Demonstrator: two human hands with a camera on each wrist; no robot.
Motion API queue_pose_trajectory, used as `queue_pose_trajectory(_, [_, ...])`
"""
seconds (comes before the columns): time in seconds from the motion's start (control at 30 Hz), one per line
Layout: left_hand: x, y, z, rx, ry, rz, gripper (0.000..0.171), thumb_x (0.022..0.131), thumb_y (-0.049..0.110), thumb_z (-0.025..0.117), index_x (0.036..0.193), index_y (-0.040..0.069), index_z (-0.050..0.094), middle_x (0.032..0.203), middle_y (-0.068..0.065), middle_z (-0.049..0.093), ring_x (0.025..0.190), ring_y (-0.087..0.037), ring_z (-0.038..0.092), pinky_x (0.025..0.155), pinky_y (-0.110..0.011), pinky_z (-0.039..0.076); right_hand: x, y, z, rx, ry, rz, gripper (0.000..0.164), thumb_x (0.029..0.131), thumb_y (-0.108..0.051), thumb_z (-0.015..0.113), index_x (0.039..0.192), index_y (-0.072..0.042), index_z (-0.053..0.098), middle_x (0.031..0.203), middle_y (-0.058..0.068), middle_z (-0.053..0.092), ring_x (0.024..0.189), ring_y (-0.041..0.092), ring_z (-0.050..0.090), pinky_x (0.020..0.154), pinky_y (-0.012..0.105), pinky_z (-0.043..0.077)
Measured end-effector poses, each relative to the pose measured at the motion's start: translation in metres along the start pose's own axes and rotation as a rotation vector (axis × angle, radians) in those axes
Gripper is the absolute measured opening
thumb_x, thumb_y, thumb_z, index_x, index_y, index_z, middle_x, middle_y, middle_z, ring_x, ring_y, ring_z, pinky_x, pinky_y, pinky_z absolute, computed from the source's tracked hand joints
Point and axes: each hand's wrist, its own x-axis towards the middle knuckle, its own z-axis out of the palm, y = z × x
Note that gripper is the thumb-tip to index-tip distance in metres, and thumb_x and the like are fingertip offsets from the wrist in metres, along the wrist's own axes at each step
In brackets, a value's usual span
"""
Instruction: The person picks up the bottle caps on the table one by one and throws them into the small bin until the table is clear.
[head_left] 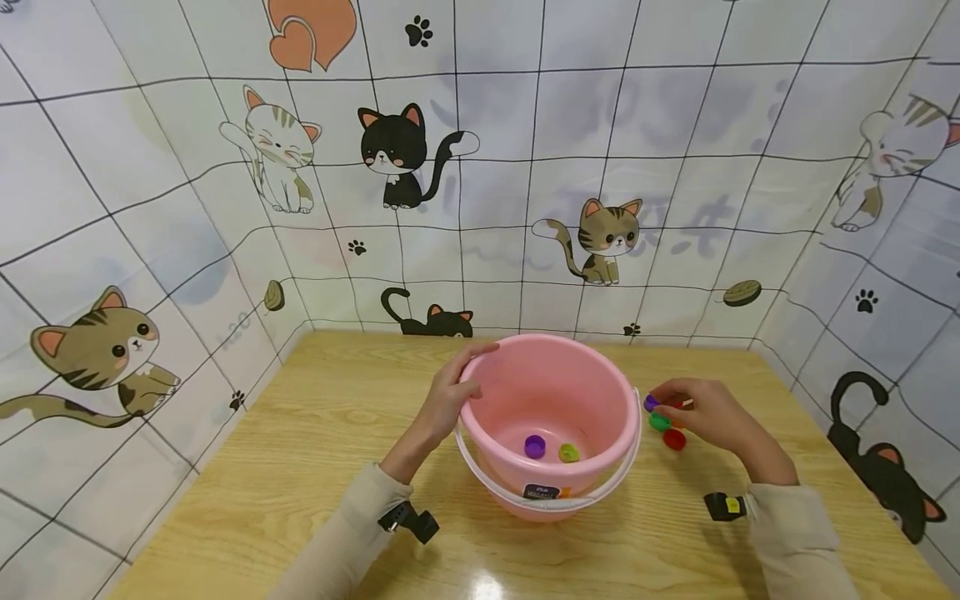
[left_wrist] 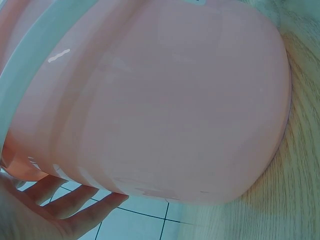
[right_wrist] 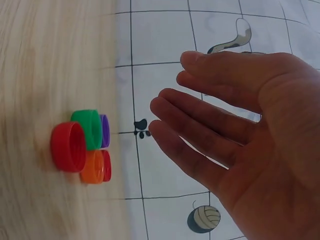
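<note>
- The pink bucket (head_left: 555, 383) is standing upright on the wooden bench (head_left: 315, 417), its mouth facing up, so whatever is inside is showing.
- The left grip (head_left: 448, 396) is pinching the left side of the bucket's rim: the thumb (head_left: 471, 389) is lying inside, the fingers (left_wrist: 100, 211) are pressing along the outer wall. That hold is probably steadying the bucket.
- Down on the bucket's floor, a purple cap (head_left: 535, 447) and a yellow-green cap (head_left: 568, 453) are resting just beside each other, apart.
- The white handle (head_left: 570, 504) is hanging down the bucket's near side, which is leaving the mouth unobstructed.
- Over to the bucket's right, the right grip (head_left: 705, 408) is hovering by a cluster of caps, fingers loosely straight and slightly spread, thumb close to the forefinger, and no cap is showing between them.
- In that cluster, right of the bucket, a large-looking red cap (right_wrist: 67, 146), a green cap (right_wrist: 87, 127), another purple cap (right_wrist: 105, 131), an orange cap (right_wrist: 91, 167) and a second red cap (right_wrist: 107, 166) are sitting close together, seemingly grouped within easy reach; whether they are touching, I cannot tell.
- Behind the bucket, a cat-printed wall covering (head_left: 495, 250) is rising.
</note>
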Motion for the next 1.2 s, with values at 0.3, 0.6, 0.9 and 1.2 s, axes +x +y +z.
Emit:
queue_pose_trajectory(0.3, [0.0,-0.006,0.002,0.017,0.043,0.011,0.065,0.073,0.003,0.047,0.135,0.022,0.054,0.132,-0.005,0.055,0.106,-0.03,0.059,0.077,-0.051,0.055,-0.002,0.021,0.006,-0.023,-0.033,0.062,0.028,0.085,-0.02,0.071,0.106,-0.002,0.07,0.1,0.011,0.072,0.089,0.025,0.067,0.072,0.035,0.057])
queue_pose_trajectory(0.6, [-0.002,-0.003,0.001,0.016,0.052,0.012,0.066,0.071,0.003,0.047,0.135,0.019,0.054,0.131,-0.008,0.056,0.106,-0.032,0.058,0.078,-0.05,0.055,-0.003,0.025,0.012,-0.025,-0.086,0.164,0.033,0.082,-0.026,0.074,0.105,-0.002,0.07,0.098,0.01,0.07,0.087,0.022,0.063,0.066,0.028,0.053])
queue_pose_trajectory(0.9, [-0.002,-0.002,0.0,-0.009,0.043,0.022,0.066,0.072,0.004,0.046,0.136,0.016,0.053,0.134,-0.01,0.053,0.111,-0.035,0.056,0.083,-0.057,0.052,-0.003,0.03,0.013,-0.036,-0.093,0.161,0.031,0.08,-0.024,0.074,0.102,-0.003,0.071,0.092,0.006,0.07,0.083,0.018,0.062,0.067,0.026,0.051])
queue_pose_trajectory(1.2, [0.0,-0.001,0.001,-0.012,0.026,0.013,0.066,0.074,-0.003,0.047,0.137,0.017,0.052,0.138,-0.01,0.051,0.115,-0.034,0.055,0.086,-0.052,0.052,-0.006,0.038,0.014,-0.044,-0.106,0.149,0.036,0.077,-0.027,0.077,0.102,-0.002,0.071,0.092,0.006,0.071,0.082,0.019,0.065,0.071,0.031,0.053])
